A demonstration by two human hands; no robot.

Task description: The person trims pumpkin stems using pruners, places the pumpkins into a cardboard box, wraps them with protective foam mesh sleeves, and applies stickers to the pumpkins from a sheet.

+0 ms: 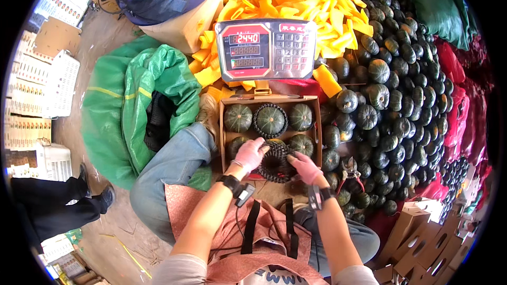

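Both hands wear thin pinkish gloves and stretch a black foam net sleeve (277, 151) between them. My left hand (251, 155) grips its left edge, and my right hand (304, 168) grips the right. The sleeve is bunched into a ring over the near middle of an open cardboard box (222, 136). Inside the box sit several small dark green squashes. A similar black net rings the far middle squash (270, 120); the far left squash (238, 118) and far right squash (300, 117) are bare. Sleeve and fingers partly cover the squash in the near middle.
A digital scale display (266, 49) stands lit behind the box, before yellow foam nets (293, 2). A squash heap (392, 99) with red-handled pruning shears (350, 172) lies right. Left are a green woven sack (119, 99) of black netting and a person's dark-trousered legs (59, 204).
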